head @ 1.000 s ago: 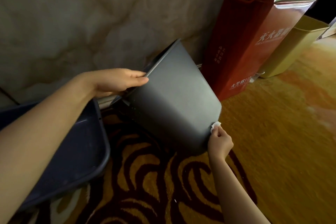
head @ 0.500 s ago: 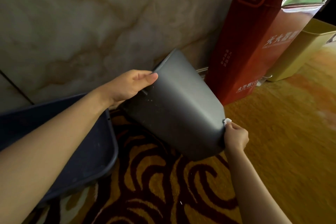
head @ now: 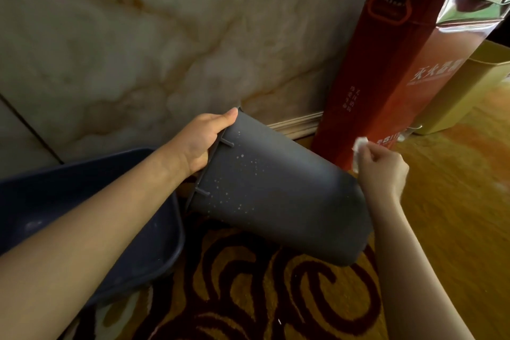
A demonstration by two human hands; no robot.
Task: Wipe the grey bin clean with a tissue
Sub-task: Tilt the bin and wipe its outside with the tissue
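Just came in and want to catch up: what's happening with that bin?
A person is cleaning a grey bin. The left hand grips its rim and holds it tipped on its side above the patterned carpet. The right hand pinches a white tissue just off the bin's base. Pale specks show on the bin's side.

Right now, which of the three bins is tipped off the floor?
The grey bin, held by its rim in the left hand. The dark blue bin and yellow bin sit untouched.
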